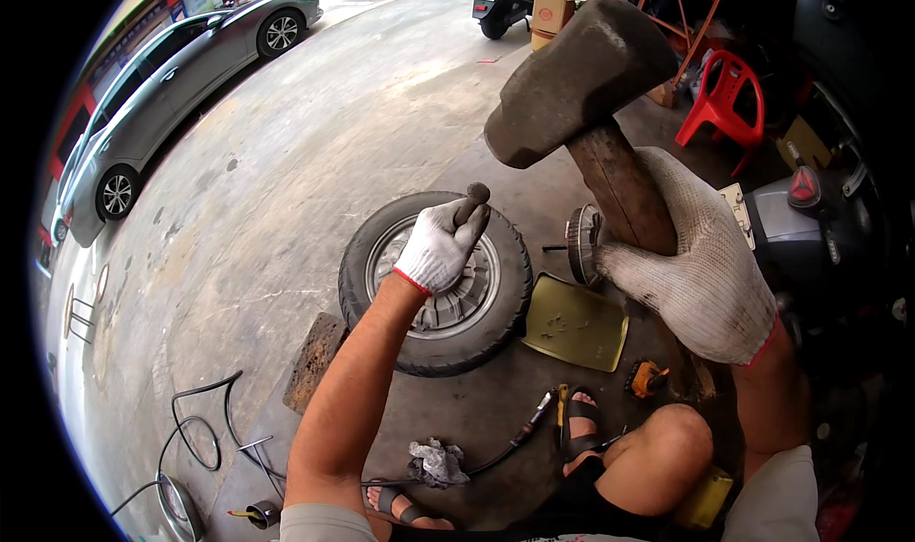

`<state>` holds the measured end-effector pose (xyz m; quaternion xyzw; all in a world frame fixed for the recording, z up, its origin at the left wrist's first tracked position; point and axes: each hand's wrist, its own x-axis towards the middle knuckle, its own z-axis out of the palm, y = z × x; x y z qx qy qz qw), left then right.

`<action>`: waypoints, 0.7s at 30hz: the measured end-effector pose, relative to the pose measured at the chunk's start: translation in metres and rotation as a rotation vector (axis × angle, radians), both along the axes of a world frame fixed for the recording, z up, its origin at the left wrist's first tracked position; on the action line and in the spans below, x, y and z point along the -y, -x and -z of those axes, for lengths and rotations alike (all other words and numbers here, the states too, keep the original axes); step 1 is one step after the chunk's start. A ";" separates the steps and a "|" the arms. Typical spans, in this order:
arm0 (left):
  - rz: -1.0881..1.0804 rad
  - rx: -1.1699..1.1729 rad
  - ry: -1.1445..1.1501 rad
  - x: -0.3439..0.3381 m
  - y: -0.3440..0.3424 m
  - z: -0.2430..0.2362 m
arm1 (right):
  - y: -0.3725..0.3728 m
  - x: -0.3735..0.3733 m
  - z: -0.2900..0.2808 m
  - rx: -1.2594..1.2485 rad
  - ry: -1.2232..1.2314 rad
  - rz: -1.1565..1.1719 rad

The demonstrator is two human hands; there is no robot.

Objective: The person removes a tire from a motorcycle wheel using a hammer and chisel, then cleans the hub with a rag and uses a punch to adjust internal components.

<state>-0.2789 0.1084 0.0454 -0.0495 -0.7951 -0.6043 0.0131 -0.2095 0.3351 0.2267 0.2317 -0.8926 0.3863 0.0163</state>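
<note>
A scooter wheel [515,299] with a black tyre and a silver spoked hub lies flat on the ground before me. Over its hub, my left hand [436,252] in a white knitted glove is closed around a short metal rod [477,195] with a rounded head; its lower end is hidden by the hand. My right hand [710,265], gloved too, grips the wooden handle of a sledgehammer [586,75]. The heavy dark hammer head is raised, up and to the right of the rod and apart from it. Behind the right thumb, a round finned metal part [583,245] stands partly hidden.
A yellow-green tray [577,325] with small bits lies right of the wheel, a rusty block [315,361] left. Nearer are a crumpled rag [438,462], a black hose [505,449] and an orange tool [648,378]. A red chair [726,103] and parked car [181,80] stand farther off.
</note>
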 end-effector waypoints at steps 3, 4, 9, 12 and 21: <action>-0.013 -0.075 0.034 0.003 0.005 0.007 | 0.006 0.016 0.003 -0.051 -0.004 -0.050; -0.021 -0.123 0.058 0.004 0.004 0.009 | 0.006 0.020 0.005 -0.023 -0.048 -0.031; -0.006 -0.121 0.051 -0.001 0.001 0.003 | 0.015 0.017 0.024 0.000 -0.059 -0.090; -0.013 -0.127 0.064 -0.001 0.006 0.009 | 0.013 0.009 0.011 -0.010 -0.077 -0.048; -0.016 -0.113 0.037 -0.001 0.011 0.019 | 0.006 0.010 0.012 -0.112 0.159 0.002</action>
